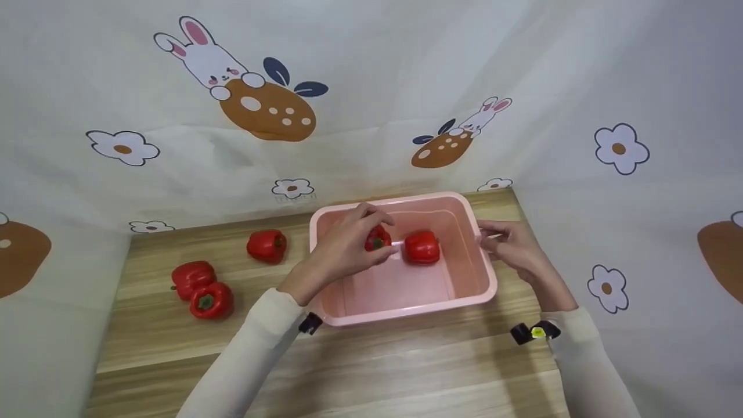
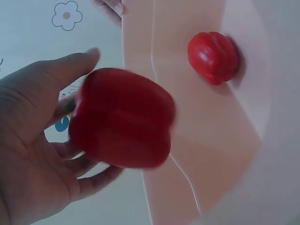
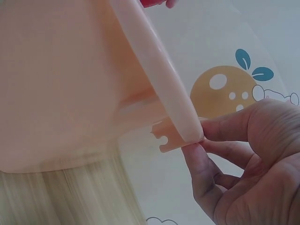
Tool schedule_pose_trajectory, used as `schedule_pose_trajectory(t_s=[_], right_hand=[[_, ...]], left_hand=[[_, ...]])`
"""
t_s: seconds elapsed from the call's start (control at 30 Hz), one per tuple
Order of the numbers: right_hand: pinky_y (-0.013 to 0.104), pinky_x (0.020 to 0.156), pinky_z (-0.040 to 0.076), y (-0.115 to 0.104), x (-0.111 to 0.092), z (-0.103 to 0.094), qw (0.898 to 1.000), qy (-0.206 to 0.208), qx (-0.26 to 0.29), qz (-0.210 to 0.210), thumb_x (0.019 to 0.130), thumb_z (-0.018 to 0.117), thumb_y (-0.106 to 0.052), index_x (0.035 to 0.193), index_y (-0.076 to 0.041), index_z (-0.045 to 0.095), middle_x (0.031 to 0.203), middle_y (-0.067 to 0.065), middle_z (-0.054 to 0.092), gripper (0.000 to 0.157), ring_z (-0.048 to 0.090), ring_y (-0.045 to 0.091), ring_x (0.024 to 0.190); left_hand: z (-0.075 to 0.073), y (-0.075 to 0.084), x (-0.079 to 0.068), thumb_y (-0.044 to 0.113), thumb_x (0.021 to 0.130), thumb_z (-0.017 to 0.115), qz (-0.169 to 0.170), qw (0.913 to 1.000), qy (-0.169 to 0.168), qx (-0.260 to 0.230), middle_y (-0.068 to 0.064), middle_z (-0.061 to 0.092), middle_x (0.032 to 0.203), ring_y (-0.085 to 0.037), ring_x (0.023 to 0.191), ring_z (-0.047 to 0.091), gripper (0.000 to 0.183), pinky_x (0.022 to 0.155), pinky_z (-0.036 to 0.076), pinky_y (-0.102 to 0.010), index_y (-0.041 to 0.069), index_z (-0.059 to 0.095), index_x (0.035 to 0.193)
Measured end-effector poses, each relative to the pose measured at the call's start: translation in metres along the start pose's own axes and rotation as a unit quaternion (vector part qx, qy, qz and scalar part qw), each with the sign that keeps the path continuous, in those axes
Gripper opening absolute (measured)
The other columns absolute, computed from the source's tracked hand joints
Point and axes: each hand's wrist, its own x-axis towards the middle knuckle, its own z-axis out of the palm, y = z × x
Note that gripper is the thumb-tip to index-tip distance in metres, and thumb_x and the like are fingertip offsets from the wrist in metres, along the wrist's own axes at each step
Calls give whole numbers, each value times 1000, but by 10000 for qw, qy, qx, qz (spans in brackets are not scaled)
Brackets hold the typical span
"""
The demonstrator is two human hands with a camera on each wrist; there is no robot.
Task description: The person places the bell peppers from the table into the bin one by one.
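Left hand (image 1: 342, 244) curls round a red pepper (image 1: 378, 238) over the pink tub (image 1: 406, 311); right hand (image 1: 515, 247) pinches its right rim, probably steadying it. Another pepper (image 1: 422, 247) lies inside; three loose peppers (image 1: 219, 310) sit left, seemingly within easy reach, on the wood-grain table (image 1: 406, 371). Rabbit-print sheeting (image 1: 360, 52) hangs beyond.

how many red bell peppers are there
5: three red bell peppers on the wood-grain table left of the pink rectangular plastic bin, another pepper inside it, and the held pepper in the left hand. That hand could hide more.
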Motion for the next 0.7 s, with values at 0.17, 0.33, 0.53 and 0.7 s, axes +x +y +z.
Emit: schedule_pose_trajectory(t_s=[0.17,0.33,0.53,0.7], right_hand=[[29,75,66,1,-1,0,10000,11,-26,-84,100,63,-3,145,7,58,122,30,66,46,72,8,86],[31,75,67,0,-1,2,9999,36,-44,-123,100,64,-3,143,8,59,121,31,66,45,72,10,85],[28,74,66,-1,-1,3,9999,25,-81,-102,100,64,-4,144,7,59,122,31,67,45,71,9,86],[29,76,66,0,-1,3,10000,42,13,-24,100,65,-5,145,6,59,121,28,67,46,72,8,87]], left_hand=[[-8,0,-5,37,98,75,171,9990,420,24,2,61,136,-18,129,57,35,113,52,-45,26,69,130],[-14,-10,-13,33,99,74,364,9959,801,227,-1,65,134,-24,130,60,32,118,45,-52,22,71,129],[-17,-34,-32,37,98,75,469,9897,1350,110,-1,67,136,-25,133,60,38,119,45,-53,25,71,133],[-17,-61,-54,34,93,78,991,9721,2119,-167,-1,68,136,-23,134,58,43,119,45,-52,21,71,133]])
